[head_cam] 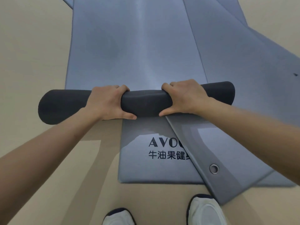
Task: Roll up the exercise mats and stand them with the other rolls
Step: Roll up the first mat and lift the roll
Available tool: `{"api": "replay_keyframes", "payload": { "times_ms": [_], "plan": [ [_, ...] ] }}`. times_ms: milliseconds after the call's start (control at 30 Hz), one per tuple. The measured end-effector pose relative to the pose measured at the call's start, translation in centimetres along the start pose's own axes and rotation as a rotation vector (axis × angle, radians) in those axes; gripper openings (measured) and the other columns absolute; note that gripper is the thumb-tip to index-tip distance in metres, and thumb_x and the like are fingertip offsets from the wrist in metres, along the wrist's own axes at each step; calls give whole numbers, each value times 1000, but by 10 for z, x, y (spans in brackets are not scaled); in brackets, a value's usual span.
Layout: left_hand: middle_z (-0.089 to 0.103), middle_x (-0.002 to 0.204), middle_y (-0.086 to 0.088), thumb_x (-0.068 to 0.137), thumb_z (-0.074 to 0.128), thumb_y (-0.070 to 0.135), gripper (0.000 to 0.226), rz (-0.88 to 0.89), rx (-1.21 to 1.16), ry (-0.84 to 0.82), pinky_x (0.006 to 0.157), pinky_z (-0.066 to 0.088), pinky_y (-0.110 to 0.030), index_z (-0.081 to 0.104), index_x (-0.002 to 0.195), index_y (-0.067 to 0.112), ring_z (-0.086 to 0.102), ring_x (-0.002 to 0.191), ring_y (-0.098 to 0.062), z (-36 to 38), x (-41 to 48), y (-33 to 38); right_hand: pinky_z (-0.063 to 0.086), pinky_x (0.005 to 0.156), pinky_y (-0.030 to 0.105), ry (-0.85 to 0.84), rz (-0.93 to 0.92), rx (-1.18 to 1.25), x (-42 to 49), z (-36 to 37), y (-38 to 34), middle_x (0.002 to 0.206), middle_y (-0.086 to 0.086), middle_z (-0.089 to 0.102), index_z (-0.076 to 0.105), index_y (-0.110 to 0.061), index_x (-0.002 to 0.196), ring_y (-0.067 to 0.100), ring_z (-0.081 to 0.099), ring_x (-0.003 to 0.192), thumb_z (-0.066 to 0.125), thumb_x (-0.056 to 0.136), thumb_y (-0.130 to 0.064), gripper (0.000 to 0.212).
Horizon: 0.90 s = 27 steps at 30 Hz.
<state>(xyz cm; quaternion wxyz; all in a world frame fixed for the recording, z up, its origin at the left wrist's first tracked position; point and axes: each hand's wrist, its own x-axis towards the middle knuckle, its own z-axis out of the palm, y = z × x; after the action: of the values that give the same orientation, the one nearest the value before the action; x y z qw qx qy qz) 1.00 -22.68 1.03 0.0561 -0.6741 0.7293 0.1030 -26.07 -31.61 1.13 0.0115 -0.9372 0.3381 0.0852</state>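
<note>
Mat roll (146, 102) gripped by left hand (107, 103), right hand (186, 98)

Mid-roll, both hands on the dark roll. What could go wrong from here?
1. The left hand and right hand grip the roll near its middle. The free ends may wind loose or skewed.
2. The flat mat ahead overlaps other mats set at angles. Rolling on could drag the printed mat or the eyelet mat askew.
3. The eyelet mat's corner lies beside the right shoe, so a step forward may catch it.
</note>
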Motion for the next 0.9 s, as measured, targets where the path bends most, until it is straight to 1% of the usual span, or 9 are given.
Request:
{"api": "replay_keyframes", "payload": {
  "times_ms": [100, 200, 333, 533, 633, 667, 733, 800, 900],
  "plan": [
    [68, 93, 15, 49, 55, 101, 93, 8, -30, -78, 75, 53, -37, 55, 118, 37, 66, 86, -18, 3, -35, 17, 36, 55, 33, -68, -13, 59, -34, -3, -16, 78, -5, 61, 51, -23, 107, 23, 59, 66, 51, 64, -99, 88],
    [67, 86, 15, 46, 49, 104, 94, 26, -54, -194, 72, 52, -36, 55, 113, 38, 65, 80, -17, 6, -70, 40, 39, 57, 35, -166, -15, 130, -71, -4, -32, 76, -5, 63, 51, -24, 104, 23, 58, 66, 54, 61, -99, 87],
    [64, 77, 16, 42, 50, 105, 91, 17, -114, -351, 68, 53, -35, 56, 105, 40, 61, 72, -12, 13, -108, 59, 36, 58, 36, -292, -26, 253, -109, 4, -49, 73, -6, 60, 52, -26, 100, 20, 55, 68, 57, 60, -98, 82],
    [66, 83, 17, 42, 61, 101, 83, -3, -244, -621, 73, 53, -36, 58, 98, 40, 61, 78, -7, 25, -131, 77, 41, 60, 32, -489, -28, 503, -136, 23, -64, 72, -11, 60, 57, -26, 89, 5, 56, 70, 67, 61, -90, 71],
    [66, 100, 23, 47, 60, 101, 90, -12, -261, -672, 82, 53, -38, 55, 117, 45, 63, 91, -9, 28, -136, 79, 40, 61, 30, -524, -8, 579, -138, 36, -65, 76, -12, 63, 57, -28, 86, 3, 59, 74, 72, 61, -87, 66],
    [64, 110, 24, 52, 58, 101, 94, 12, -217, -626, 85, 52, -38, 50, 129, 46, 62, 100, -12, 29, -139, 80, 41, 62, 30, -524, 0, 593, -138, 40, -64, 77, -11, 64, 57, -28, 86, 4, 59, 74, 72, 61, -86, 65],
    [61, 131, 12, 67, 46, 98, 102, 117, -86, -360, 93, 49, -40, 44, 148, 36, 58, 117, -21, 36, -151, 82, 42, 63, 31, -515, 13, 612, -136, 45, -60, 78, -11, 64, 57, -28, 86, 4, 60, 75, 72, 62, -85, 64],
    [60, 142, -4, 82, 41, 87, 95, 207, -30, -83, 97, 45, -44, 48, 150, 22, 57, 122, -31, 44, -169, 92, 44, 64, 32, -506, 18, 614, -133, 49, -57, 79, -10, 64, 57, -27, 88, 7, 60, 76, 70, 63, -87, 66],
    [50, 154, -18, 90, 44, 77, 92, 186, -9, 21, 109, 40, -52, 46, 154, 12, 51, 134, -40, 61, -192, 109, 51, 72, 37, -500, 14, 601, -129, 55, -54, 83, -8, 65, 58, -26, 93, 12, 62, 80, 64, 59, -93, 74]
  ]
}}
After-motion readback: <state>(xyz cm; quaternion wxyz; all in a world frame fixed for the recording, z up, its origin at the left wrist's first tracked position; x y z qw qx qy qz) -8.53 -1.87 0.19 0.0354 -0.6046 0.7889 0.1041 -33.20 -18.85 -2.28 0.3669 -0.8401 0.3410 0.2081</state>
